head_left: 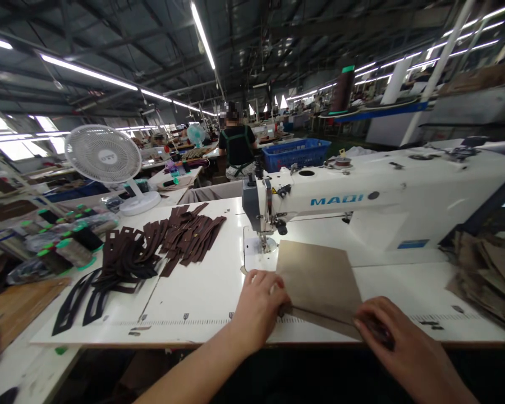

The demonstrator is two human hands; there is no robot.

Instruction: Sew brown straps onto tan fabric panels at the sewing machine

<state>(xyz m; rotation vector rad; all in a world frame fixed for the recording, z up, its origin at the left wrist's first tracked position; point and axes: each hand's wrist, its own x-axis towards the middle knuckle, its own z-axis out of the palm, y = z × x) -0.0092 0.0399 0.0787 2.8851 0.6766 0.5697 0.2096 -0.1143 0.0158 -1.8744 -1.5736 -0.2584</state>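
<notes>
Over on the far left stands a white round plastic fan [103,154], with green-based thread cones [73,252] grouped nearer. Next come long black slotted strips [71,300], then a loose heap of short dark brown strips [193,235] on the smooth white tabletop [193,314].

Now the left hand [256,306]: thumb and fingers close on the near left corner of a flat taupe four-sided panel [320,275]. And there's the panel, lying just right of the needle area of a white metal sewing machine [362,193], its near edge toward the tabletop's front. A thin dark line runs along that near side.

It looks light, thin and fairly firm, more like leather or coated cloth than loose fabric; it probably slides easily on this slick top, and could bend or crease if pushed from one corner. The near corners look like the best holds, pinched lightly and kept level, with fingers well away from the needle.

Across to the right hand [404,336]: its fingertips pinch the near right corner, and something dark and shiny [381,332] sits within the curled fingers, too hidden to name. Far right, a stack of loose, floppy-edged taupe pieces [492,275] rests on the tabletop.
</notes>
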